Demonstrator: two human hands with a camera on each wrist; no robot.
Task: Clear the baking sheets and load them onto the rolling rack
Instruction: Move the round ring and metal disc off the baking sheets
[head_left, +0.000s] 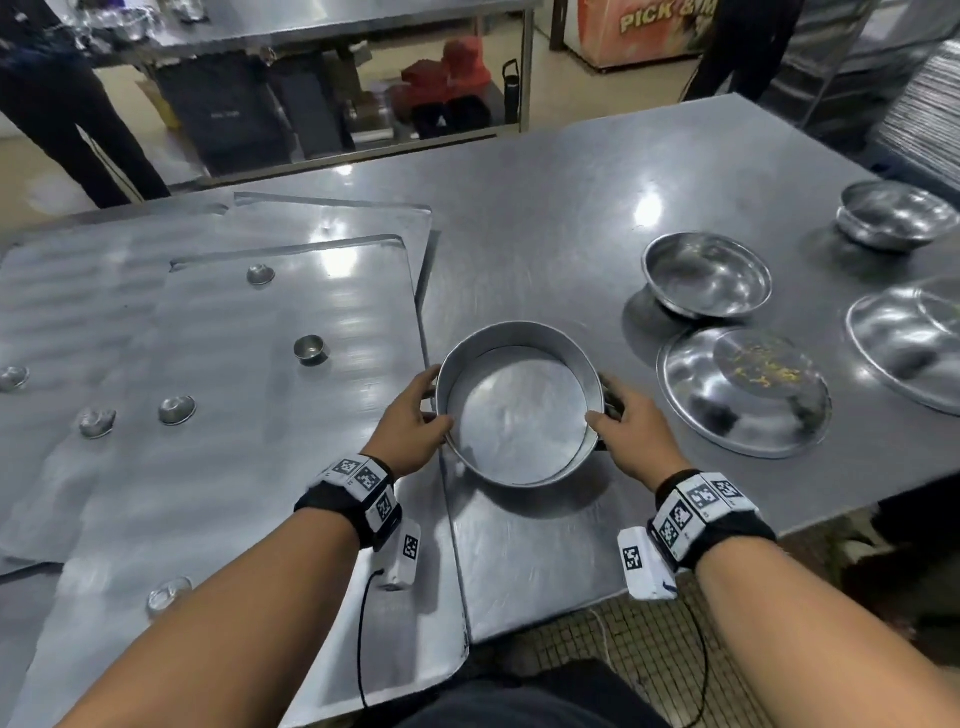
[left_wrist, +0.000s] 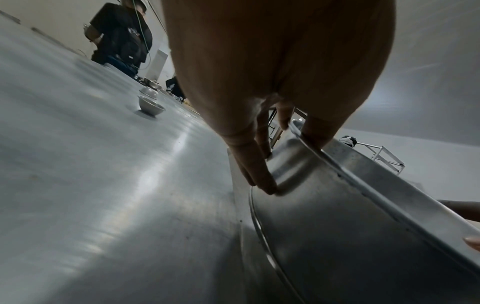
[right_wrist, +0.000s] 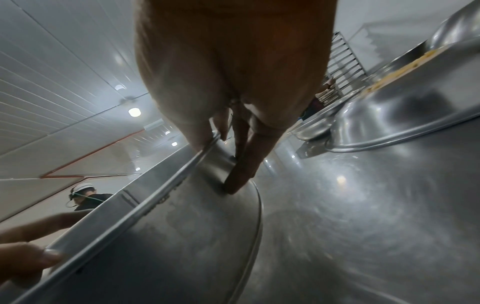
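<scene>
left hand (head_left: 415, 422) + right hand (head_left: 626, 431): each pinching opposite rim of round pan (head_left: 514, 415) | pan on worktop (head_left: 571, 218), beside baking sheets (head_left: 291, 395) | likely light, stiff, slick; hold by rim

at least three flat grey steel baking sheets (head_left: 291, 467) overlap along the left edge of the steel table (head_left: 571, 208) and carry six small round metal cups (head_left: 310, 349). one round straight-walled metal pan (head_left: 514, 415) stands near the front edge. toward the right edge are two wide shallow steel plates (head_left: 743, 395), one single deep steel bowl (head_left: 706, 280) and one bowl stack (head_left: 896, 215), its count unclear.
</scene>
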